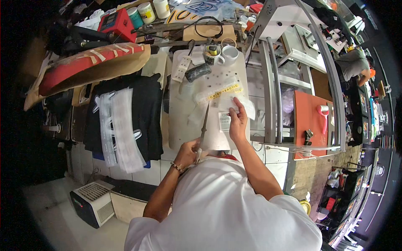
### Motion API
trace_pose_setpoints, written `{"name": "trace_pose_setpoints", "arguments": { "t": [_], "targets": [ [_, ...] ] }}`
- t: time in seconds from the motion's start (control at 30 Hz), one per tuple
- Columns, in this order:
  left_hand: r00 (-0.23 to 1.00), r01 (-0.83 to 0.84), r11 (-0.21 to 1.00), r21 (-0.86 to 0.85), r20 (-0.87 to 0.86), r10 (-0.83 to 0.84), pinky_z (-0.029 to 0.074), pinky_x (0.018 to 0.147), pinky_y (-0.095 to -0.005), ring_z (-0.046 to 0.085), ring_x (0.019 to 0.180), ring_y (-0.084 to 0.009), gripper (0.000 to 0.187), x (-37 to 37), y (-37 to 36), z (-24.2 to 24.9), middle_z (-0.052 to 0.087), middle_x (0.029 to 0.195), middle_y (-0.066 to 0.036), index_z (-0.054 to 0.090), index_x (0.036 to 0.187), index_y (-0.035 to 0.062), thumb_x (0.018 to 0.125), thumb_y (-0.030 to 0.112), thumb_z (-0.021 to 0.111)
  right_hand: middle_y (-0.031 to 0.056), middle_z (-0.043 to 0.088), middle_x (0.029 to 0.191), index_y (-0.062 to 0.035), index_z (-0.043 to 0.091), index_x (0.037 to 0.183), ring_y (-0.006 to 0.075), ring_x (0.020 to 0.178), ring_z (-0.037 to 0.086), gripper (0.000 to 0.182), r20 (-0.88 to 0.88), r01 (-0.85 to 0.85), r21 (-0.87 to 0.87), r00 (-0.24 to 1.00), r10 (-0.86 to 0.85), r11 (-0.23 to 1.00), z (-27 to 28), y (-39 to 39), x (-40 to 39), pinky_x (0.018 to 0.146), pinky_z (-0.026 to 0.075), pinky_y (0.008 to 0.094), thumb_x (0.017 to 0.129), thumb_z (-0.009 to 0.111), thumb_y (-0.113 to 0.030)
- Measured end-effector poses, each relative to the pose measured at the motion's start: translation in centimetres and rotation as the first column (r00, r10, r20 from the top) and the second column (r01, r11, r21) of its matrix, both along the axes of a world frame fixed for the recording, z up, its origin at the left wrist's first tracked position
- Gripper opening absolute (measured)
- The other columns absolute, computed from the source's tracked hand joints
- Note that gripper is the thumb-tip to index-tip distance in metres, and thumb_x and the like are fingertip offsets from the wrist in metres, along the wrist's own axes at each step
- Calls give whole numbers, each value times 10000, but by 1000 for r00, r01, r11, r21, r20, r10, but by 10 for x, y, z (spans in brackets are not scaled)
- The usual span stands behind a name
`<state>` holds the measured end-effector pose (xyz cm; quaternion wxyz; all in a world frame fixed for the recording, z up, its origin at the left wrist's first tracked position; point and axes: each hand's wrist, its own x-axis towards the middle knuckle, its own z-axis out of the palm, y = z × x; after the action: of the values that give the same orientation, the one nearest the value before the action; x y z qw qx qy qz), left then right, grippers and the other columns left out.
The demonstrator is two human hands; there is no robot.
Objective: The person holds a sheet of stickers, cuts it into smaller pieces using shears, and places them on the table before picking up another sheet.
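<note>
My left hand (187,154), with a bead bracelet at the wrist, is closed around the handle of long scissors (204,127) near the table's front edge. The blades point away from me toward a clear film strip with yellow lettering (223,92). My right hand (238,122) is over the right part of the pale table (178,134), thumb and fingers curled near a translucent sheet (247,108); whether it grips the sheet's edge is too small to tell. A small printed card (225,121) lies just left of that hand.
Mugs (230,54), a power strip (181,69) and a black wrapped bundle (198,72) occupy the table's far part. Black cloth (150,113) with white film strips (123,125) is at left. A metal frame (276,92) stands at right. A person (354,65) is farther right.
</note>
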<state>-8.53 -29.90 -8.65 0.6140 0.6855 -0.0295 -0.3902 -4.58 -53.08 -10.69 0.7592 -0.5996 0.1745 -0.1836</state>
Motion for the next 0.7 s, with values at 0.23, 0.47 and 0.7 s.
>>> {"name": "trace_pose_setpoints", "arguments": {
  "t": [0.23, 0.47, 0.7],
  "targets": [
    [973, 75, 993, 90, 213, -93, 509, 884, -287, 625, 951, -126, 721, -9, -4, 2, 676, 1090, -63, 486, 1398, 27, 748, 79, 794, 52, 627, 1169, -11, 485, 1380, 55, 909, 577, 476, 97, -36, 182, 995, 18, 983, 41, 14, 14, 791, 463, 205, 928, 627, -60],
    [949, -10, 997, 78, 314, -15, 527, 836, -264, 623, 894, -88, 697, -8, -22, 17, 685, 1047, -49, 487, 1406, 40, 757, 22, 741, 28, 662, 1014, -24, 517, 1351, 39, 757, 559, 467, 90, -26, 143, 996, 13, 989, 52, 24, 15, 705, 446, 186, 902, 648, -23],
    [912, -17, 991, 129, 408, -37, 543, 792, -276, 632, 838, -85, 615, -2, -34, 35, 698, 965, -48, 523, 1374, 29, 787, 33, 705, -80, 532, 685, -67, 548, 1326, -5, 543, 364, 429, 42, 21, 83, 999, -25, 996, 50, 34, 14, 485, 292, 174, 908, 638, -39]
  ]
}}
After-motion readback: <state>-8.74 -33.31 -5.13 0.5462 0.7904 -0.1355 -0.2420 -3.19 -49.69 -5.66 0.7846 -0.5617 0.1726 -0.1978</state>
